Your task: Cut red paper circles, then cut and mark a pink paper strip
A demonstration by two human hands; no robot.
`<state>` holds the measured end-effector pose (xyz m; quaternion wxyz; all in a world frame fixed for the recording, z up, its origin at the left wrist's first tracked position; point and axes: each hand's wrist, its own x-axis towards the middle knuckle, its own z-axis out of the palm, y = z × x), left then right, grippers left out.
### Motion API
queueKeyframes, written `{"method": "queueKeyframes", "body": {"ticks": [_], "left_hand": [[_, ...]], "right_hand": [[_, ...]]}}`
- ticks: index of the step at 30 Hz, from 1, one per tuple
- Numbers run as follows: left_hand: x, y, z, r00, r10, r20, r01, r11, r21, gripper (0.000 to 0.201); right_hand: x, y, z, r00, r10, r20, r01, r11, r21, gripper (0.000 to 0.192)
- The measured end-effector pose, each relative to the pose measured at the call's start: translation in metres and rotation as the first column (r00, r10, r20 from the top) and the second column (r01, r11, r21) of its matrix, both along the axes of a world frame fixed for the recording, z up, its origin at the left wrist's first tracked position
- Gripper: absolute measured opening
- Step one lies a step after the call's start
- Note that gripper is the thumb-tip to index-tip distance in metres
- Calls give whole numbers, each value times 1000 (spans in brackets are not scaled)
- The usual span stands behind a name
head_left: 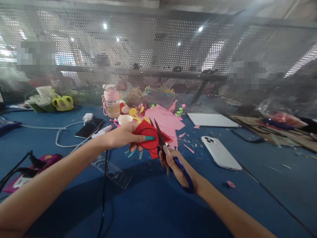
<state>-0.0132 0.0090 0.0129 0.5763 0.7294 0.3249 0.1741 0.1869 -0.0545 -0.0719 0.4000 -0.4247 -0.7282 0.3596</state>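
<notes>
My left hand (131,137) pinches a piece of red paper (143,127) above the table, thumb on top and the other fingers underneath. A circle is drawn in black on the paper, and part of a second outline shows at its lower edge. In my right hand (174,162) is a pair of scissors (183,173) with dark blue handles. Their blades are apart and point away from me, at the right side of the red paper. Whether the paper lies between the blades I cannot tell.
Beyond my hands lie pink paper (165,117) and scraps, a white cup (125,119) and a pink bottle (111,100). A white phone (220,152) is at right, a black phone (89,128) at left. A clear ruler (116,173), cables and a power strip (32,173) lie nearer.
</notes>
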Motion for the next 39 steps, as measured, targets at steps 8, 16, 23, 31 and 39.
{"method": "queueKeyframes", "body": {"ticks": [8, 16, 23, 31, 39], "left_hand": [[-2, 2, 0, 1000, -25, 18, 26, 999, -36, 19], [-2, 1, 1, 1000, -19, 21, 20, 998, -66, 18], [-5, 3, -1, 998, -38, 45, 43, 993, -109, 25], [-4, 2, -1, 997, -36, 67, 44, 992, -122, 22], [-5, 2, -1, 997, -32, 67, 39, 992, -117, 22]], "right_hand": [[0, -2, 6, 999, 44, -15, -44, 999, 7, 58], [2, -2, 5, 993, 93, -73, -96, 995, -34, 58], [2, -2, 6, 985, 123, -121, -131, 989, -68, 56], [2, -2, 6, 989, 114, -90, -118, 992, -47, 57], [3, -1, 2, 989, 110, -98, -113, 993, -29, 55]]}}
